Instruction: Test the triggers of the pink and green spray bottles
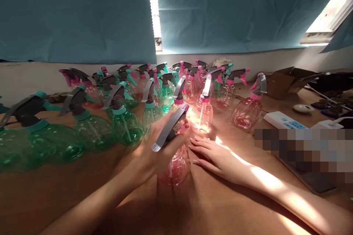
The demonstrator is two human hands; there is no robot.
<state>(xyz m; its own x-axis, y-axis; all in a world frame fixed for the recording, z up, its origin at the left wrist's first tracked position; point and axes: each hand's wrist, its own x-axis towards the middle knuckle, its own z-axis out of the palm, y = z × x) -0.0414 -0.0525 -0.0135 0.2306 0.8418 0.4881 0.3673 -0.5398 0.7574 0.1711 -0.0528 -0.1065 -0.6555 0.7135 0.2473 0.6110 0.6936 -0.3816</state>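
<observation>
My left hand (161, 143) is wrapped round the neck and grey trigger head of a pink spray bottle (176, 165) that stands on the brown table (209, 205) near its middle. The grey trigger lever (167, 132) sticks out over my fingers. My right hand (213, 154) lies flat on the table just right of the bottle, fingers stretched out and close to its side, holding nothing.
Several green spray bottles (125, 125) stand at the left and several pink ones (246, 112) behind and to the right. A white power strip (284, 120), an open cardboard box (286, 80) and a white mouse (303, 108) lie at the right. Blue curtains (82, 14) hang behind.
</observation>
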